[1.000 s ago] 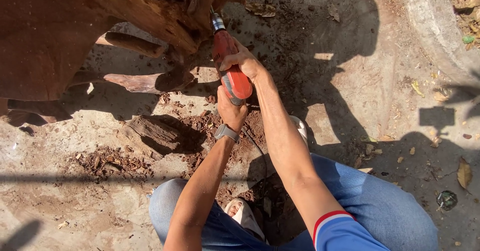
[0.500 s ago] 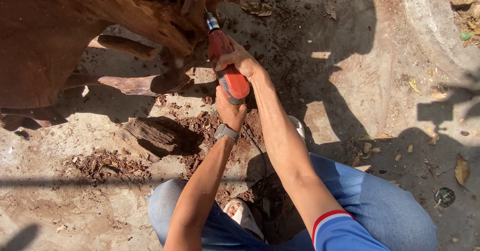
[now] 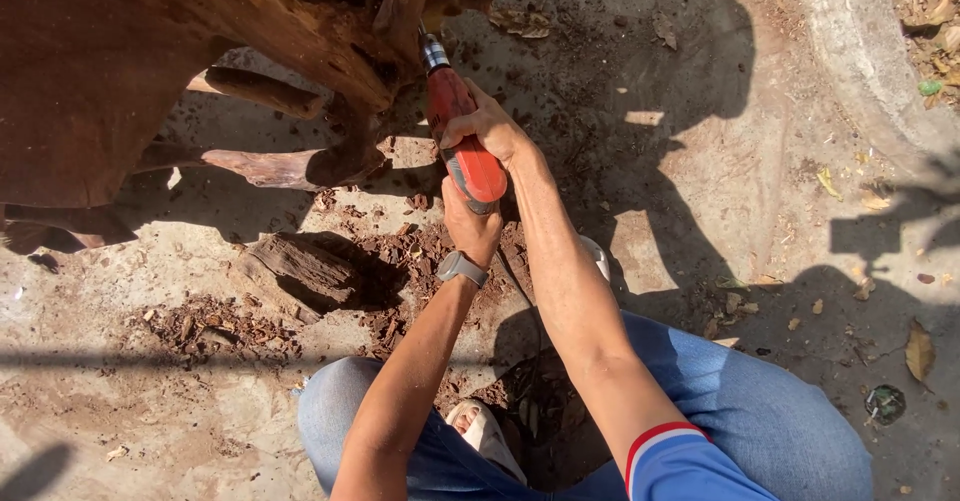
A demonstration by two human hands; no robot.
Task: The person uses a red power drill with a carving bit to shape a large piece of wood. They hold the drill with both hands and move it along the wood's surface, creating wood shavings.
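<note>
- An outdoor yard used as a rough woodworking spot, in hard sunlight with sharp shadows.
- Bare, dusty concrete ground [image 3: 700, 211], bordered at the upper right by a curved concrete kerb [image 3: 860, 51].
- A big gnarled tree root [image 3: 150, 51] at the upper left.
- Reddish wood chips [image 3: 400, 261] and dry leaves [image 3: 917, 349] lie scattered.

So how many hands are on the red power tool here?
2. The right hand grips the red power tool around its body, near the metal tip. The left hand holds its rear end from below, a grey watch on that wrist.
</note>
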